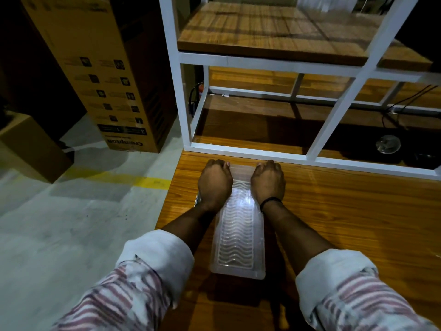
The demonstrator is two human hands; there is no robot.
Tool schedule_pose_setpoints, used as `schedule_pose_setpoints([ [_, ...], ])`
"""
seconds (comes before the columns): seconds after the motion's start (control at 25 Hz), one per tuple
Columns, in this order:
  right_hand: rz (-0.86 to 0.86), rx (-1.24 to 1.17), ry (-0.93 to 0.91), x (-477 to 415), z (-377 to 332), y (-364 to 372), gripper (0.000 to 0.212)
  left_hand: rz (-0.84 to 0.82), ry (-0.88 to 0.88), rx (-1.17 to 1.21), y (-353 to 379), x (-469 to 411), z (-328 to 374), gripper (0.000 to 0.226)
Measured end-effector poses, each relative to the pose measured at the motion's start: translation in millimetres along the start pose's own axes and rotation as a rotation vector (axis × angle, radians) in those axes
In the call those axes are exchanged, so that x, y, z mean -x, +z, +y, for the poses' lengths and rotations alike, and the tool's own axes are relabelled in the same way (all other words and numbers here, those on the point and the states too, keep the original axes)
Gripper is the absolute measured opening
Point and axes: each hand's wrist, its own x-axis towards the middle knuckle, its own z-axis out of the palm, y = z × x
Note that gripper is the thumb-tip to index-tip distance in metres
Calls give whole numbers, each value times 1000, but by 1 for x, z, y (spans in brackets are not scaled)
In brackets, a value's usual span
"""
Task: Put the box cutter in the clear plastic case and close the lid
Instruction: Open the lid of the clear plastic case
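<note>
Down on the wooden worktop (346,211) lies the clear plastic case (238,235), lengthwise away from the person. Left hand (214,185) and right hand (268,182) curl over its far end, gripping it. Whether the box cutter lies inside, I cannot tell.

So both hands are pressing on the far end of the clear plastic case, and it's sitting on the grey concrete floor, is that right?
Not quite. The head view shows the left hand and right hand on the far end of the long clear plastic case with the wavy ribbed lid, but it sits on the orange-brown wooden table, not the floor.
</note>
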Motion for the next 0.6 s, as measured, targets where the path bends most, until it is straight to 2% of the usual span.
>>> schedule_pose_setpoints([
  [0.08,0,50,-15,1,-2,-2,35,-6,-48,43,0,0,0,37],
  [0.2,-2,214,-134,0,-5,-8,35,-92,-190,236,-6,1,-3,37],
  [0.28,-52,269,-234,5,-12,-13,35,-121,-296,359,-15,8,-6,36],
  [0.36,-129,245,-255,18,-16,-18,39,-129,-346,400,-30,19,-12,33],
  [0.52,-296,22,-31,39,3,-35,61,-248,-355,461,-41,46,-34,34],
  [0.6,-351,-12,25,42,14,-42,65,-333,-394,463,-44,57,-42,36],
])
